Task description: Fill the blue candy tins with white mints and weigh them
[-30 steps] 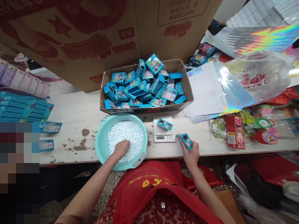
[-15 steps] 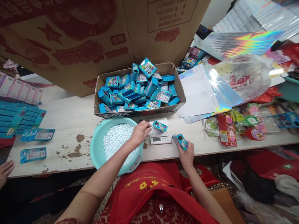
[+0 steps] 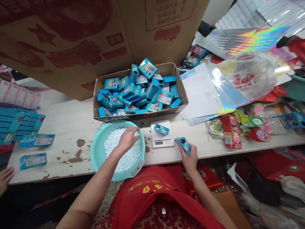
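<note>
Over a turquoise basin (image 3: 95, 159) hangs my left hand (image 3: 128, 140), its fingers bent and apart above small white candies (image 3: 126, 162). Whether it touches the candies is hard to make out. On a white digital kitchen scale (image 3: 163, 143) lies a small blue candy box (image 3: 162, 129) with a round hole in its end. To the right of the scale, my right hand (image 3: 190, 159) grips another blue candy box (image 3: 184, 145), tilted, with its dark round hole facing up.
Behind the basin stands a cardboard tray (image 3: 138, 118) heaped with blue boxes, against a large carton (image 3: 124, 38). Stacked blue boxes (image 3: 21, 124) and another person's hand (image 3: 6, 178) are at left. Papers (image 3: 200, 95) and packaged sweets (image 3: 231, 132) lie at right.
My left hand has moved left from the box on the scale to above the candies in the basin. My right hand stays beside the scale with its box.
</note>
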Action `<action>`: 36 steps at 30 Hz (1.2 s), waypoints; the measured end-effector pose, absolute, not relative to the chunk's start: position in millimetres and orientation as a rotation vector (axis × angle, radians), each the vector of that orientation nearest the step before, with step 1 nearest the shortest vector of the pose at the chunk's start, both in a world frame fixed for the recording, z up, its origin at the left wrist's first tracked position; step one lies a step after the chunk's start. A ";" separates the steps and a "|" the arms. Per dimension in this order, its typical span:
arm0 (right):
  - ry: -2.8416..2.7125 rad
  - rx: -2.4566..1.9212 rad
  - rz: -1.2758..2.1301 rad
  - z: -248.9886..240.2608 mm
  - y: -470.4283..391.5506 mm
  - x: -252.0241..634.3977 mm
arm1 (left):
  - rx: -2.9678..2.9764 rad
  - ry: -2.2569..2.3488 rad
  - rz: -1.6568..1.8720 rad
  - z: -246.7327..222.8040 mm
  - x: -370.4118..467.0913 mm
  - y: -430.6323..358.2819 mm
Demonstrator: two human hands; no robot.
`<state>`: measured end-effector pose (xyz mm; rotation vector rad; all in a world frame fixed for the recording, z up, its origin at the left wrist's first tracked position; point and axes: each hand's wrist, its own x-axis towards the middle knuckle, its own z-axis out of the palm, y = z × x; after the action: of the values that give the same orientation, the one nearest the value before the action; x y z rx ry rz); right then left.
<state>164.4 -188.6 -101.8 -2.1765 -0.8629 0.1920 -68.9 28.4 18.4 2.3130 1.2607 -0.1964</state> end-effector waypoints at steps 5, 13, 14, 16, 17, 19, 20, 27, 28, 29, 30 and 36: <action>-0.804 -2.218 0.251 -97.5 -190.7 165.0 | 2.508 0.805 -0.031 -0.7 16.3 14.7; -0.710 -2.391 0.406 -79.6 -189.9 160.3 | 2.063 1.046 0.332 42.6 -52.7 12.6; -0.679 -2.413 0.442 -77.0 -189.4 158.4 | 1.955 1.173 0.441 56.2 -83.4 13.4; -0.597 -2.433 0.485 -72.4 -187.8 154.2 | 1.800 1.472 0.608 75.7 -150.3 21.6; -0.546 -2.429 0.480 -70.7 -186.8 152.5 | 1.751 1.635 0.649 79.4 -184.2 29.6; -0.451 -2.416 0.450 -68.2 -184.7 151.1 | 1.667 2.021 0.592 73.1 -247.3 51.7; -0.416 -2.416 0.445 -67.2 -183.8 151.8 | 1.627 2.224 0.476 64.0 -274.6 64.2; -0.377 -2.571 0.462 -37.6 -182.2 168.1 | 1.283 2.577 0.162 -16.3 -369.9 117.4; -0.370 -2.601 0.439 -29.1 -181.6 168.5 | 1.278 2.577 0.181 -22.2 -374.2 118.3; -0.371 -2.622 0.424 -20.2 -180.7 167.9 | 1.280 2.580 0.202 -26.2 -377.1 117.9; -0.376 -2.628 0.415 -11.3 -179.6 166.1 | 1.290 2.587 0.226 -28.4 -378.4 116.1; -0.425 -2.501 0.538 21.3 -171.6 138.1 | 1.713 2.433 0.553 -25.9 -331.8 64.9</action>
<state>138.1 -171.6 21.3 -2.5008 -0.4250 0.5382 -331.8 64.9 -25.9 1.7126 2.4329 0.5533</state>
